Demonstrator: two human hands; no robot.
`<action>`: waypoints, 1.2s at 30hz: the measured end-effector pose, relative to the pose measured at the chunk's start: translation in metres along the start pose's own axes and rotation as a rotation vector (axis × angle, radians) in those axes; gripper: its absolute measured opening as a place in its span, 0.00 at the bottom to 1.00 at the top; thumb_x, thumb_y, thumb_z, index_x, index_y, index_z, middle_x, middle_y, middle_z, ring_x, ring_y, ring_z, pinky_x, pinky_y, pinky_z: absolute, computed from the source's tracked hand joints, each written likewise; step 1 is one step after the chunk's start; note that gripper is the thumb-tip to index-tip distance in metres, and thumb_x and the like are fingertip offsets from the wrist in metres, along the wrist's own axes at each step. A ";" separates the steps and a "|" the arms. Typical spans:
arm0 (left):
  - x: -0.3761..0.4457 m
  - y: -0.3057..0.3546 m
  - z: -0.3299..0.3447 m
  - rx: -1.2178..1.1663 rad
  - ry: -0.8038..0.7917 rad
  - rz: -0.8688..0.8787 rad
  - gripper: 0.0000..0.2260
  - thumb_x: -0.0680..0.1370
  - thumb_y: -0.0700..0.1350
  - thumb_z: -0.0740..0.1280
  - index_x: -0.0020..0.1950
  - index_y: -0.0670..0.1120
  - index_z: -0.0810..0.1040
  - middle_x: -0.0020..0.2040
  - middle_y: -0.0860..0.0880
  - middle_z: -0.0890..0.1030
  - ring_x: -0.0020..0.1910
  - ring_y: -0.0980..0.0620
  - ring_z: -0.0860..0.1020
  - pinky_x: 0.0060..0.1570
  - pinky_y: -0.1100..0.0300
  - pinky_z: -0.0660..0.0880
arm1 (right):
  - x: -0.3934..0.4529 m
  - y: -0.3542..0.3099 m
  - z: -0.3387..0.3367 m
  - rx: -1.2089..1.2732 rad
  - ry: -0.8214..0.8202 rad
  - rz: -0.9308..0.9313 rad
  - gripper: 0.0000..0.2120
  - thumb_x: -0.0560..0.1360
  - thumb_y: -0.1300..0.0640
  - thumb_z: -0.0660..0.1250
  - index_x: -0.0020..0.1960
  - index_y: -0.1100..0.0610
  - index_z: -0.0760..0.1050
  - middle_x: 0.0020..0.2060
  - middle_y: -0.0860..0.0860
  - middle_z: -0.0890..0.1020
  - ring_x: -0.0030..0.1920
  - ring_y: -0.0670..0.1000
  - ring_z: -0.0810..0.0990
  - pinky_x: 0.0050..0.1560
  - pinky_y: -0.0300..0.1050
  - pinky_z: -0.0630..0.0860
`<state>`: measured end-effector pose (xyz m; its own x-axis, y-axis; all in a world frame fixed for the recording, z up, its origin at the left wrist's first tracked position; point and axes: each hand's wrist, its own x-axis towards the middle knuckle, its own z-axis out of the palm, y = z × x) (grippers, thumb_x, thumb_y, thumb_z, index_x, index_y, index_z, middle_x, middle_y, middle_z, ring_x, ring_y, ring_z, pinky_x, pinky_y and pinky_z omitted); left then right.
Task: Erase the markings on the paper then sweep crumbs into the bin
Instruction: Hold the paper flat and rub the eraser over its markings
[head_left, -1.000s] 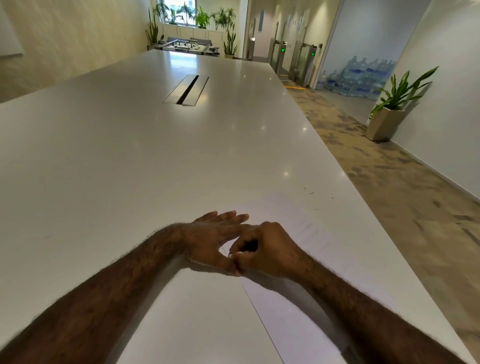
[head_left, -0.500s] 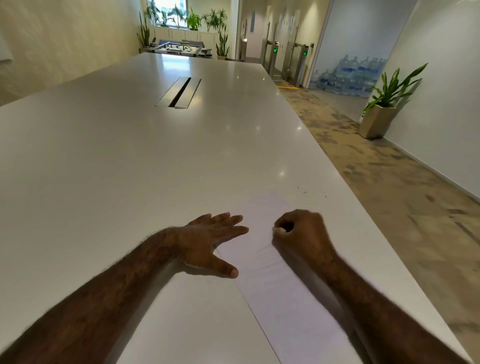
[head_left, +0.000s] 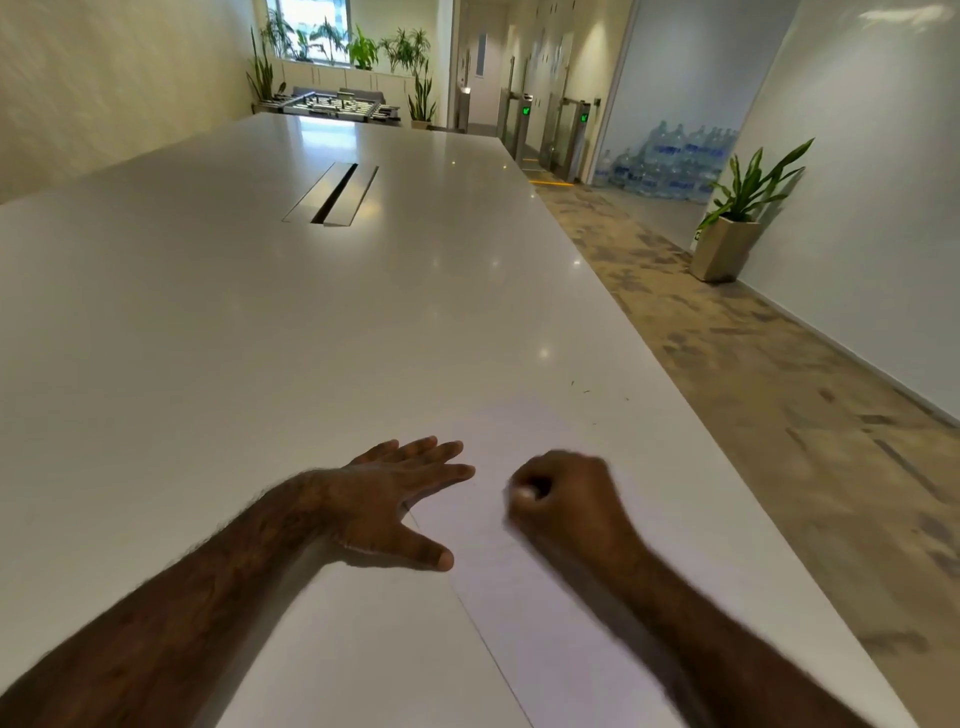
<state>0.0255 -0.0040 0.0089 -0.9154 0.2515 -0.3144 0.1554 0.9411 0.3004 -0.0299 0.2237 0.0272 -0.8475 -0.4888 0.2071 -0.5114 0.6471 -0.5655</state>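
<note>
Item: erasing step, in hand.

Paper (head_left: 545, 582): white sheet lying flat on the table (head_left: 260, 338), near its right edge, running from the near edge toward 12 o'clock. Markings too faint to make out.

Left hand (head_left: 384, 499): fingers straight and spread, pressing the sheet's left edge flat.

Right hand (head_left: 566, 493): fist curled on a small pale object, probably the eraser (head_left: 524, 492), over the sheet's middle; blurred.

Crumbs (head_left: 587, 391): a few dark specks on the table at 1 o'clock of the sheet, just past its far corner.

Next move, judged: rubbing strokes with the sheet pinned, then sweeping the specks.

Bin: not in view. Nothing obstructs the sheet.

Surroundings: cable slot (head_left: 332, 195) at 12 o'clock, well apart; planter (head_left: 727, 249) on the floor at 2 o'clock.
</note>
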 end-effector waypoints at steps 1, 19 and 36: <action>0.000 0.000 0.000 0.000 -0.003 0.000 0.43 0.69 0.75 0.60 0.77 0.67 0.43 0.76 0.67 0.36 0.73 0.65 0.31 0.75 0.55 0.34 | 0.017 0.019 -0.011 -0.011 0.089 0.078 0.05 0.65 0.62 0.70 0.34 0.56 0.83 0.31 0.47 0.83 0.34 0.44 0.79 0.34 0.33 0.70; -0.002 0.005 0.000 0.014 0.011 -0.007 0.44 0.68 0.76 0.59 0.78 0.65 0.43 0.77 0.65 0.36 0.75 0.63 0.33 0.74 0.58 0.33 | 0.000 0.017 -0.001 0.015 0.084 0.014 0.05 0.65 0.62 0.69 0.36 0.55 0.83 0.32 0.47 0.83 0.35 0.45 0.80 0.38 0.42 0.76; -0.004 0.016 0.001 0.026 0.038 -0.043 0.43 0.70 0.76 0.57 0.79 0.61 0.45 0.76 0.65 0.37 0.75 0.63 0.34 0.73 0.57 0.34 | 0.010 0.048 0.004 -0.212 0.199 0.014 0.05 0.68 0.60 0.67 0.34 0.59 0.74 0.33 0.51 0.74 0.35 0.52 0.71 0.33 0.44 0.66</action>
<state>0.0316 0.0101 0.0140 -0.9348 0.2020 -0.2921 0.1244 0.9566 0.2634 -0.0626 0.2471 -0.0013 -0.8552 -0.3678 0.3651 -0.4999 0.7714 -0.3938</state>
